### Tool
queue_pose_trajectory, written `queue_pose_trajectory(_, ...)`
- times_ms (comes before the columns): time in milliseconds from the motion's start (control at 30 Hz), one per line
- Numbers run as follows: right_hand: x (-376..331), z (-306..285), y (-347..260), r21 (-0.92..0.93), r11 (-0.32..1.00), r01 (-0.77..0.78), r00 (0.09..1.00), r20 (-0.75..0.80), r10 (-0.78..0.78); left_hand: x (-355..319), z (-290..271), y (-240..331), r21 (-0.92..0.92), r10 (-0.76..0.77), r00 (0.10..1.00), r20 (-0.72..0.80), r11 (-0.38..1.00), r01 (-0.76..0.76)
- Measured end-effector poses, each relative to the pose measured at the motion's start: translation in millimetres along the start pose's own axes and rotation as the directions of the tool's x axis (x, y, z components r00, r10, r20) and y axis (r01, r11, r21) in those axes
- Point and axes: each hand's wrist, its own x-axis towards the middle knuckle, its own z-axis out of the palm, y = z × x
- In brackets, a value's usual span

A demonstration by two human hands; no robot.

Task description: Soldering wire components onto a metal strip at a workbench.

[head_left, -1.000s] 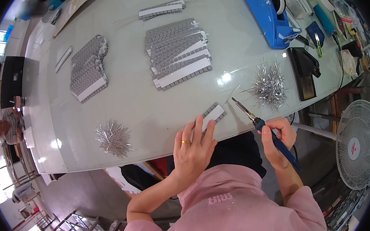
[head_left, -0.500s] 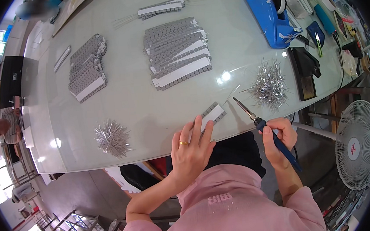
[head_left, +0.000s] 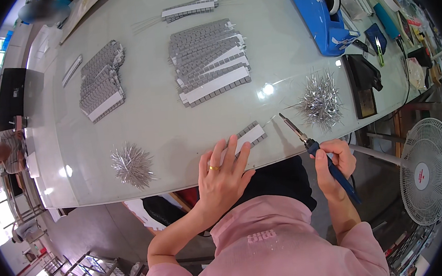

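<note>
Two hands over the pale glass tabletop (head_left: 168, 126). My left hand (head_left: 223, 175), fingers spread flat, presses the small grey-and-white component strip (head_left: 247, 136) at the table's near edge. My right hand (head_left: 335, 161) is closed around the blue-handled soldering iron (head_left: 320, 153), tip just right of that strip. Silvery pile of wire pins (head_left: 321, 100) further right; bigger stack of grey strips (head_left: 210, 61) behind, mid-table.

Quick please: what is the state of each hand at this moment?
Left hand: open, fingers spread flat on the small grey strip on the table.
Right hand: closed around the blue-handled soldering iron.
</note>
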Motion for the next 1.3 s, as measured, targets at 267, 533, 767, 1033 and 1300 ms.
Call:
queue_pose_trajectory(267,-5.9,-5.8,2.5,0.077,0.972,0.223,0.972,-0.099,-0.215,18.8,-11.2,-30.3,-0.078,0.126,0.982,0.141,0.990,-0.116)
queue_pose_trajectory(533,-12.1,9.6,-1.4,0.087,0.977,0.196,0.979,0.034,-0.200,-16.5,-17.7,-52.5,0.029,-0.185,0.973,-0.141,0.981,0.190)
queue_pose_trajectory(767,2.9,46.8,-14.2,0.105,0.958,0.267,0.951,0.135,-0.280,-27.8,-22.4,-70.0,0.130,-0.317,0.934,-0.163,0.932,0.339)
queue_pose_trajectory(1033,2.3,65.2,-23.7,0.117,0.963,0.243,0.942,0.208,-0.263,-49.9,-10.9,-65.6,-0.029,-0.178,0.966,-0.188,0.984,0.175)
queue_pose_trajectory(1300,19.0,85.8,-39.1,0.105,0.944,0.313,0.892,0.309,-0.330,-40.2,-14.2,-72.3,-0.043,-0.112,0.988,-0.107,0.993,0.108)
